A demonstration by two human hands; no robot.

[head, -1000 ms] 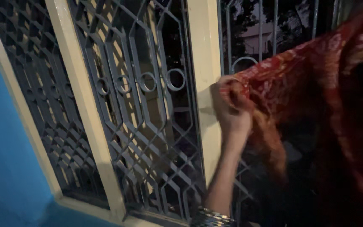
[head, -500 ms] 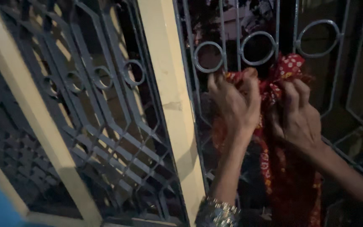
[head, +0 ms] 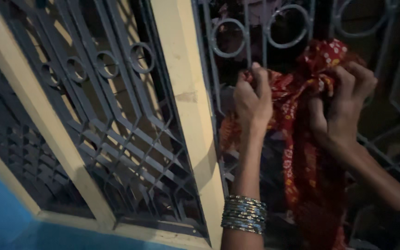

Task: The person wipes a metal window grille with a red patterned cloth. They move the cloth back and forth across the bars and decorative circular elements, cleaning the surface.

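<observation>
Matt red cloth (head: 302, 139) — painted metal grille (head: 116, 115).

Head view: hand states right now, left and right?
Left hand: closed, gripping the red patterned cloth against the grey window grille.
Right hand: closed, fingers pinching the same cloth near its bunched top.

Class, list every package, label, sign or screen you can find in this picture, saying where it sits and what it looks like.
None in view: no package, label, sign or screen.
Left hand and right hand: both grip a red patterned cloth at a grey window grille.
</observation>
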